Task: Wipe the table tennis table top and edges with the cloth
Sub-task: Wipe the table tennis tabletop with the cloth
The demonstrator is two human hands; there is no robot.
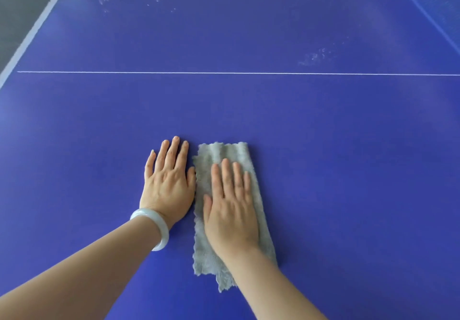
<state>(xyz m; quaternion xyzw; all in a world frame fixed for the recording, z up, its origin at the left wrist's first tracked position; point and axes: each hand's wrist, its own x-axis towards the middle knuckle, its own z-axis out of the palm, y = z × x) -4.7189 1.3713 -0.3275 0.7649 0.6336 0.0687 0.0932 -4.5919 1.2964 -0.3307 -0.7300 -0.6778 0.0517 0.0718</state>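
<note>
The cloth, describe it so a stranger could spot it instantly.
On the blue table tennis table, nearer than the white line, look under the right hand. The cloth is the fuzzy grey ragged-edged strip there; the left hand beside it rests on bare blue.

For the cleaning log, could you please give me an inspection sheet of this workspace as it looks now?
surface: blue table top, white line across it, pale smudges beyond the line.
job's things: grey cloth lying flat on the top.
clutter: nothing seen.
grips: left hand flat on the bare top beside the cloth; right hand flat, pressing the cloth.
cables: nothing seen.
surroundings: dark floor past the left edge; bangle on left wrist.
</note>
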